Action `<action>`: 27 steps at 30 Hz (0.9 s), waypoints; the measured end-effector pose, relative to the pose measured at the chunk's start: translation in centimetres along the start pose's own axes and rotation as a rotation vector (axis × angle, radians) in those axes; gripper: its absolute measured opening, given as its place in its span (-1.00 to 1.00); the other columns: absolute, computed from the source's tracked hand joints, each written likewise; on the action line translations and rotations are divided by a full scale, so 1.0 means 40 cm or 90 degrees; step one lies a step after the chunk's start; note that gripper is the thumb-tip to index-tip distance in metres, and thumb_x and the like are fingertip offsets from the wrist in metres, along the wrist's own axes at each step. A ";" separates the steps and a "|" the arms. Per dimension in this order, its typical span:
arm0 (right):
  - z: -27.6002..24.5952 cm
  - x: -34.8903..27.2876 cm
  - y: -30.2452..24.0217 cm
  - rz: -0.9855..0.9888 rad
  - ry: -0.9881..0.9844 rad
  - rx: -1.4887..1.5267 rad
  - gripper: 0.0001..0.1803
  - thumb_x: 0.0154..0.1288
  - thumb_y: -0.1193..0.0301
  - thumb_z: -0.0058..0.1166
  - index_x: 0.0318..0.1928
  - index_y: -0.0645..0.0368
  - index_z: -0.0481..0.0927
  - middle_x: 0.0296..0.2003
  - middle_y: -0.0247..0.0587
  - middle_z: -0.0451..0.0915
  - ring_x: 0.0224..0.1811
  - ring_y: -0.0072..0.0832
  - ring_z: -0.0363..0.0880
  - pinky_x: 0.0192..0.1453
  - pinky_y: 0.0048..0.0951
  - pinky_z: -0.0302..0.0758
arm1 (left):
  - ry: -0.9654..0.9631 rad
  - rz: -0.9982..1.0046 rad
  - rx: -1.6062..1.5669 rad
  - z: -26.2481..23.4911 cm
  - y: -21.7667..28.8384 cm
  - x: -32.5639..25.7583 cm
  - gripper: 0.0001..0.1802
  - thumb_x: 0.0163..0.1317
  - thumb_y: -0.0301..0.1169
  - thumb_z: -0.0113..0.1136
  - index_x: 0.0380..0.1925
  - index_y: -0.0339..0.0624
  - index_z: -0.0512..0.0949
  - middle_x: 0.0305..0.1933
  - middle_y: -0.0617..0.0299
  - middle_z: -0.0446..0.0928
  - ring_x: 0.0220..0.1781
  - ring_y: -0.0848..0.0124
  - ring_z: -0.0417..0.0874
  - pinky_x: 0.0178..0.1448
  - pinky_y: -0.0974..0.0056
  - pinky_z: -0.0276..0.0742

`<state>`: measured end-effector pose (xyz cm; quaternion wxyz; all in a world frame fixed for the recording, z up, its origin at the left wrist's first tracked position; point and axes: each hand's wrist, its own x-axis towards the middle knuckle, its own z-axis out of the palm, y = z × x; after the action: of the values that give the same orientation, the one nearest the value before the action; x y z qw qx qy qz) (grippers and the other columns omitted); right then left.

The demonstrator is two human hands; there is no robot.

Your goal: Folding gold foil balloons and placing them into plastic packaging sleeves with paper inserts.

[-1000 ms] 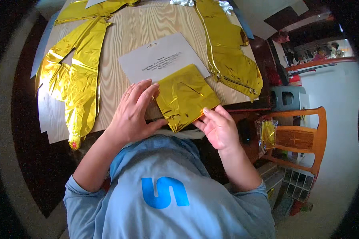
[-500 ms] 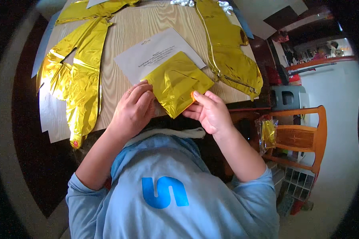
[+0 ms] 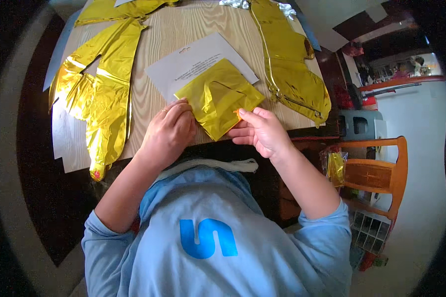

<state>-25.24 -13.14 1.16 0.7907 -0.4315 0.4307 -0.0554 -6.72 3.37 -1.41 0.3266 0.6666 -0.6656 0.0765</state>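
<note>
A folded gold foil balloon (image 3: pixel 222 101) lies across the near part of a white printed card (image 3: pixel 203 53), its lower corner toward me. My left hand (image 3: pixel 171 129) is closed at its left edge, the fingers curled so that the fingertips are partly hidden. On the balloon's lower right edge, my right hand (image 3: pixel 262 132) pinches a small orange piece (image 3: pixel 238 115) between thumb and fingers. I cannot make out what kind of piece this is. The remaining right fingers curl underneath.
Flattened gold foil balloons lie at the table's left (image 3: pixel 111 74), far left and right (image 3: pixel 295 69). Silver foil pieces (image 3: pixel 234 4) sit at the far edge. Beyond the table (image 3: pixel 183 24), a wooden chair (image 3: pixel 401 168) stands at right, beside a clear bag with gold foil (image 3: pixel 336 168).
The whole view has shifted slightly. Both hands stay on the folded balloon, in nearly the same grip as before.
</note>
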 end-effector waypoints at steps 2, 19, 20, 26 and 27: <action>0.004 0.002 -0.011 0.011 0.000 -0.015 -0.73 0.45 0.30 0.09 -0.01 0.21 0.45 -0.20 -0.02 0.65 -0.22 -0.26 0.73 -0.19 -0.28 0.71 | 0.025 0.004 -0.005 -0.001 0.006 0.003 -0.71 0.05 -0.62 0.30 -0.17 -0.31 0.54 -0.02 0.02 0.58 0.10 0.12 0.66 0.12 0.14 0.65; 0.066 0.062 -0.009 0.000 -0.019 0.027 -0.73 0.46 0.31 0.06 0.01 0.22 0.45 -0.11 0.05 0.63 -0.14 -0.21 0.71 -0.06 -0.20 0.70 | 0.042 0.016 -0.040 0.000 0.010 0.006 -0.69 0.02 -0.58 0.35 -0.20 -0.31 0.53 -0.02 0.06 0.54 0.17 0.08 0.60 0.23 0.08 0.57; 0.074 0.066 -0.011 -0.010 -0.021 0.032 -0.73 0.46 0.30 0.06 0.01 0.22 0.45 -0.12 0.05 0.63 -0.14 -0.21 0.71 -0.06 -0.20 0.70 | 0.042 0.016 -0.044 0.002 0.009 0.007 -0.70 0.02 -0.58 0.35 -0.20 -0.32 0.53 -0.02 0.06 0.54 0.16 0.08 0.60 0.23 0.08 0.57; 0.095 0.078 -0.031 0.027 -0.030 -0.026 -0.67 0.50 0.20 0.02 -0.01 0.24 0.45 -0.22 -0.02 0.65 -0.30 -0.28 0.72 -0.26 -0.32 0.68 | 0.016 0.018 -0.078 -0.003 0.001 0.008 -0.74 0.05 -0.60 0.31 -0.21 -0.33 0.54 -0.02 0.05 0.55 0.15 0.08 0.61 0.26 0.05 0.55; 0.093 0.079 -0.040 0.060 -0.031 -0.073 -0.66 0.50 0.18 0.01 -0.05 0.24 0.46 -0.28 -0.03 0.66 -0.35 -0.30 0.71 -0.33 -0.34 0.65 | 0.014 0.021 -0.083 -0.002 -0.003 0.006 -0.74 0.06 -0.60 0.30 -0.21 -0.33 0.54 -0.02 0.05 0.55 0.14 0.08 0.61 0.27 0.05 0.55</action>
<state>-20.07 -13.23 1.29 0.7766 -0.4565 0.4339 0.0169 -6.55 3.21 -1.27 0.3754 0.6316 -0.6768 0.0455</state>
